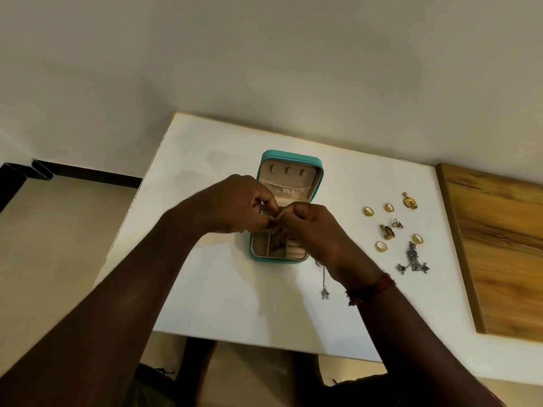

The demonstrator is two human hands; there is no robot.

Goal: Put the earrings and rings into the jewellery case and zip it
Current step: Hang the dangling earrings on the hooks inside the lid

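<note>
A teal jewellery case [289,160] stands open on the white table [223,289], its lid tilted back and its beige compartments showing. Over the case, my left hand [238,204] and my right hand [314,227] meet fingertip to fingertip, pinching a small dangling silver earring [277,230] between them. To the right lie several gold rings [368,211], a gold flower earring [410,201], a green-and-gold earring [388,232], a small silver earring [395,224] and a silver dangling earring [412,259]. Another silver piece [324,292] lies by my right wrist.
A wooden board [499,245] lies along the table's right side. The wall runs just behind the table's far edge. The table's left edge drops to the floor. My knees show under the near edge.
</note>
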